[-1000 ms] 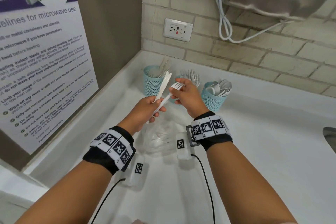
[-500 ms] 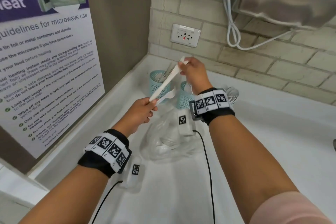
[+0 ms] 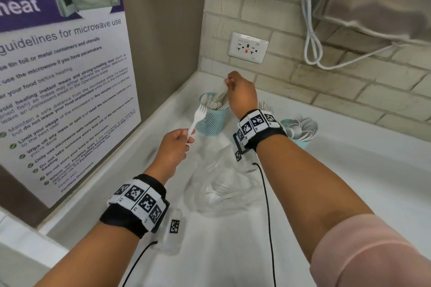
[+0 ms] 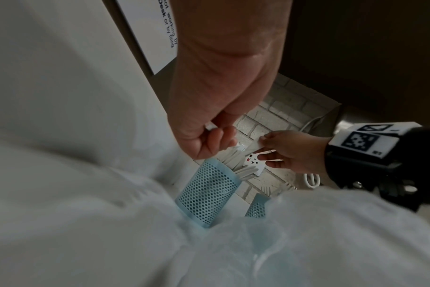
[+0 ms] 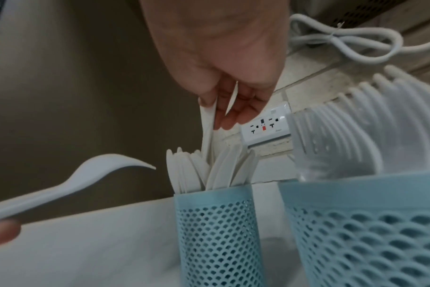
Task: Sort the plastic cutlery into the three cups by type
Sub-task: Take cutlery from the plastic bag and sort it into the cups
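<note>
Three blue mesh cups stand at the back of the white counter. The left cup (image 3: 211, 121) (image 5: 218, 229) holds several white knives. My right hand (image 3: 240, 93) (image 5: 224, 97) is above it and pinches the handle end of a white knife (image 5: 207, 126) whose blade is down among the others. The middle cup (image 5: 371, 223) holds forks and is hidden by my right wrist in the head view. The right cup (image 3: 300, 142) holds spoons. My left hand (image 3: 173, 147) grips a white fork (image 3: 198, 116) (image 5: 69, 186) by its handle, tines up, just left of the knife cup.
A crumpled clear plastic bag (image 3: 219, 184) with cutlery lies on the counter (image 3: 349, 193) between my forearms. A microwave poster (image 3: 58, 100) covers the left wall. A wall socket (image 3: 248, 47) and a looped white cable (image 3: 312, 37) are on the brick wall behind.
My right hand took the knife out of my left hand and lowered it into the left cup. My left hand keeps only the fork.
</note>
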The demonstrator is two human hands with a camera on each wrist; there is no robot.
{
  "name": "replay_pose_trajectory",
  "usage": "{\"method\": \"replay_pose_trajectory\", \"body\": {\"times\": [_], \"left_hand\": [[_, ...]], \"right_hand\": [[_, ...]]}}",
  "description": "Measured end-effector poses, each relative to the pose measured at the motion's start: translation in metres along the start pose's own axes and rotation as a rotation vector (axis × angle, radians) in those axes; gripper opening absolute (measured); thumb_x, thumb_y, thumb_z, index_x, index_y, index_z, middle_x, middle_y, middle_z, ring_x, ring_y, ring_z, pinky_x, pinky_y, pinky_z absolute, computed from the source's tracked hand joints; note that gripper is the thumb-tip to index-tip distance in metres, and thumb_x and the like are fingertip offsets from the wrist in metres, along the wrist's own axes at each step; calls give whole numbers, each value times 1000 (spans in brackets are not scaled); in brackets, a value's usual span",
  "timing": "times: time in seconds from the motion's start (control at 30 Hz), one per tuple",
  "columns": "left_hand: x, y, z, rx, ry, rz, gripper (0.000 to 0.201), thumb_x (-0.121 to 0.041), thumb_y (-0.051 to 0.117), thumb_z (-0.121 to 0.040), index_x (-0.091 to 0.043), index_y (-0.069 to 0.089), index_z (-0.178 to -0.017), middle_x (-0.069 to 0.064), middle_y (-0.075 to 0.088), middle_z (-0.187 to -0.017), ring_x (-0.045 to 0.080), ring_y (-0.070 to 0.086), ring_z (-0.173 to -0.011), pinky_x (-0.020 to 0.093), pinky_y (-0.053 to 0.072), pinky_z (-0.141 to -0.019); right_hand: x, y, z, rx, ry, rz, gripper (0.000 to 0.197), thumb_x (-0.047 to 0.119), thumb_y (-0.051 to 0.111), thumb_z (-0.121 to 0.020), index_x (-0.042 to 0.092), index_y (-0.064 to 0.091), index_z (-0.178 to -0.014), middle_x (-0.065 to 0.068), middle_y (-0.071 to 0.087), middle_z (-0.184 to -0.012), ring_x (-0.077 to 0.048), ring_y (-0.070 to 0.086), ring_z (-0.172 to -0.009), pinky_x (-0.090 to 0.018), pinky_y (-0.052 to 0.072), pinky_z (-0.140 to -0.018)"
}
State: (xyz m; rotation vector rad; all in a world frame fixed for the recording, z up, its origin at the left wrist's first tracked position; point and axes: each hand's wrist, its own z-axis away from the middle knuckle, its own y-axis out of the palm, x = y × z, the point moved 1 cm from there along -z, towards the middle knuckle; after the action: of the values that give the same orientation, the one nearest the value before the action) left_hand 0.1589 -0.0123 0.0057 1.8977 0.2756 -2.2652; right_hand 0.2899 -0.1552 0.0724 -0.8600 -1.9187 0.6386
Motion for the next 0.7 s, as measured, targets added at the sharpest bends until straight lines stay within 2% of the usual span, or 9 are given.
{"method": "replay_pose_trajectory", "body": {"times": [0.1, 0.2, 0.33, 0.4, 0.47, 0.53, 0.57, 0.6, 0.7], "left_hand": [[1, -1, -1, 2, 9, -11, 26, -19, 35, -101, -15, 60, -106, -2, 51, -79, 11, 39, -63, 21, 34, -56], [1, -3, -2, 4, 22, -4, 25, -19, 35, -100, -14, 59, -106, -2, 51, -80, 11, 39, -63, 21, 33, -55], [2, -3, -3, 14, 37, -20, 25, -20, 36, -100, -12, 58, -111, -3, 52, -80, 11, 41, -64, 21, 34, -56], [1, -1, -1, 27, 52, -21, 25, -18, 37, -100, -11, 57, -113, -4, 53, -80, 11, 42, -65, 21, 35, -57], [1, 2, 0, 49, 74, -21, 23, -16, 39, -100, -12, 57, -113, -4, 53, -82, 10, 43, -66, 21, 37, -59], [-3, 6, 3, 70, 103, -25, 21, -15, 41, -99, -15, 57, -113, -5, 54, -83, 10, 45, -68, 21, 38, -61], [-5, 9, 4, 81, 113, -22, 19, -15, 43, -99, -16, 56, -112, -6, 55, -84, 9, 45, -69, 21, 39, -61], [-7, 11, 5, 91, 125, -14, 18, -14, 44, -98, -18, 56, -112, -6, 55, -84, 9, 46, -69, 22, 39, -62], [-13, 22, 7, 126, 149, 9, 17, -13, 46, -97, -19, 56, -110, -5, 54, -85, 8, 46, -68, 21, 39, -63]], "right_hand": [[3, 9, -3, 98, -36, 243, 29, 20, 35, -99, 12, 58, -115, -20, 63, -102, -34, 55, -100, -35, 43, -79], [0, 16, -2, 217, -63, 472, 29, 15, 39, -95, 18, 61, -112, -12, 63, -107, -31, 48, -111, -35, 37, -85], [-3, 22, -4, 317, -42, 583, 33, 21, 36, -96, 21, 61, -117, -10, 61, -114, -31, 40, -118, -37, 34, -92], [-1, 19, -4, 309, -17, 568, 36, 27, 34, -98, 22, 59, -124, -12, 56, -121, -33, 37, -121, -40, 33, -96], [5, 10, -1, 180, 4, 436, 38, 31, 35, -98, 22, 54, -130, -13, 52, -126, -33, 37, -123, -40, 33, -98], [14, -5, 4, 36, 50, 221, 38, 34, 38, -98, 16, 54, -128, -14, 55, -124, -31, 46, -118, -36, 38, -94], [18, -14, 7, 33, 102, 80, 40, 37, 39, -98, 11, 56, -124, -15, 59, -119, -29, 52, -113, -34, 42, -91], [22, -23, 10, 98, 157, -44, 44, 40, 40, -97, 7, 58, -119, -15, 63, -113, -27, 57, -105, -33, 44, -85], [26, -47, 27, 546, 266, -167, 45, 43, 46, -95, 1, 61, -105, -12, 69, -92, -17, 60, -67, -24, 43, -58]]}}
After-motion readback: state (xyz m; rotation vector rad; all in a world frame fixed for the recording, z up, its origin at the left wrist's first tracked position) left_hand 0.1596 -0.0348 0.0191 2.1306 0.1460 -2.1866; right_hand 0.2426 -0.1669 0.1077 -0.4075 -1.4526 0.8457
